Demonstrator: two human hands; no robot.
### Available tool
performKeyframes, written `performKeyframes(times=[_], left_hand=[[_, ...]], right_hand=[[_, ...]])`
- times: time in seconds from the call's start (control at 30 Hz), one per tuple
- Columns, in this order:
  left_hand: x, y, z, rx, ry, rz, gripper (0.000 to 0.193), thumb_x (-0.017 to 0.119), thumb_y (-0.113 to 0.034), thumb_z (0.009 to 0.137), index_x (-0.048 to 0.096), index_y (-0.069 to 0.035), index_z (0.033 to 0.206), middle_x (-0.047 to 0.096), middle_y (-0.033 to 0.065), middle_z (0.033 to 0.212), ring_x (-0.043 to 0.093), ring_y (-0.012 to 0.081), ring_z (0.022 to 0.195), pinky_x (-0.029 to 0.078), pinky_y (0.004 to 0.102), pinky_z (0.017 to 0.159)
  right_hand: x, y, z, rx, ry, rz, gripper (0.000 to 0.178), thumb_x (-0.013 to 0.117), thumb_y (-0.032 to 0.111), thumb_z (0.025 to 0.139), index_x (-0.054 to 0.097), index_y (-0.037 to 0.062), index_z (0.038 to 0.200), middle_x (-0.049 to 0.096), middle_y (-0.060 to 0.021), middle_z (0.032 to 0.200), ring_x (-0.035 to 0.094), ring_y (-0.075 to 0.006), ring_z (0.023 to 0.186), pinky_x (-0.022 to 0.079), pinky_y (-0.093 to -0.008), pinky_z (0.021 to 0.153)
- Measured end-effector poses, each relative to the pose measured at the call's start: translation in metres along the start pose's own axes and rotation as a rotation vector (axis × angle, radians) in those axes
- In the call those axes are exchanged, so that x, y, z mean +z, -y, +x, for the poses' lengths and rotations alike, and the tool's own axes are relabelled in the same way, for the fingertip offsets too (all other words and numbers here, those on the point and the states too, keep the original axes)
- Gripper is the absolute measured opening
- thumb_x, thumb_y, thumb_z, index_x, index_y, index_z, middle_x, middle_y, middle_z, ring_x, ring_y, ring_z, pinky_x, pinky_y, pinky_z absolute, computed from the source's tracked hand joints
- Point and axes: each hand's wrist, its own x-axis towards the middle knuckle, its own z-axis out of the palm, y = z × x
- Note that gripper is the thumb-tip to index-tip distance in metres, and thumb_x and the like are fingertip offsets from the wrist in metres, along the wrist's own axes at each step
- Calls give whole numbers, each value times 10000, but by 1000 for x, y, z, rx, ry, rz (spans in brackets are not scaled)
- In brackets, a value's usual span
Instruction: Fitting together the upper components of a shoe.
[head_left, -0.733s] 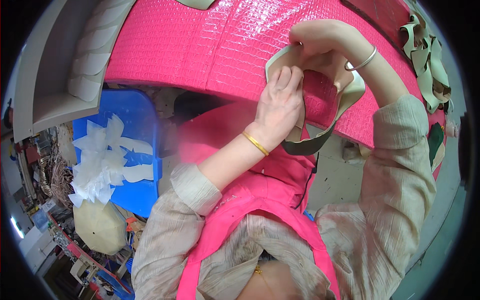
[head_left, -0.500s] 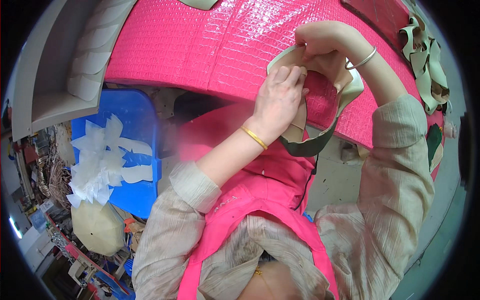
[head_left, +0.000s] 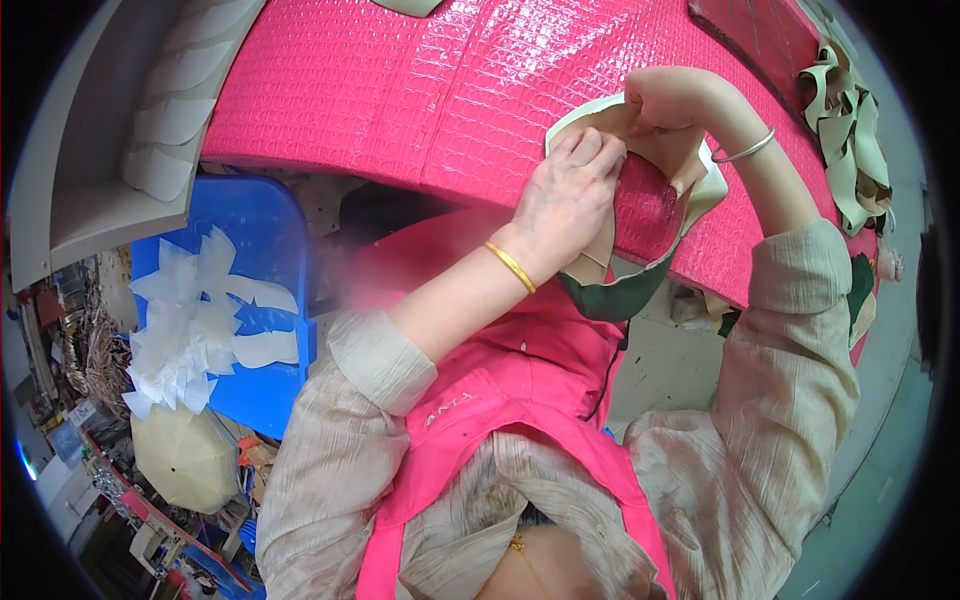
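Note:
My left hand (head_left: 573,196) is closed on the left wall of a looped, leather-like piece (head_left: 691,205), its fingers bent over the rim. Cream shows on the piece's outside, tan on its lining, and dark green along the part nearest me. It resembles a shoe upper, but I cannot tell its exact kind. At the far rim, my right hand (head_left: 668,98) is bent inward and closed on the same piece, with most of its fingers hidden. Through the loop shows the pink textured cover of the table (head_left: 370,90), on whose near edge the piece rests.
On the left, a blue plastic stool or tray (head_left: 265,215) bears a pile of translucent white cut pieces (head_left: 185,320). A grey bin (head_left: 90,150) with pale overlapping pieces stands beyond it. Cream-and-green strips (head_left: 848,140) hang at the table's right edge.
Both hands and the looped piece have shifted slightly right and nearer me. My right hand moved most, along the far rim, while my left fingers stay on the left wall.

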Motion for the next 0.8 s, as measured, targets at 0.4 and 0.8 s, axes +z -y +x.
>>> performKeyframes(times=[0.4, 0.8], left_hand=[[10, -16, 2, -129, -18, 62, 404, 520, -219, 775, 499, 51, 1075, 456, 155, 1135, 399, 277, 1086, 346, 332, 921], [-1, -17, 2, 21, 94, 56, 269, 522, -148, 729, 566, 51, 905, 473, 165, 931, 439, 285, 962, 364, 326, 863]], right_hand=[[31, -30, -65, -152, -145, 1144, 548, 729, 221, 648, 506, -35, 1078, 576, -71, 949, 507, -115, 896, 405, -264, 808], [44, -38, -54, -213, -426, 572, 374, 726, 99, 586, 551, -32, 890, 570, -53, 780, 513, -133, 731, 420, -271, 694]])
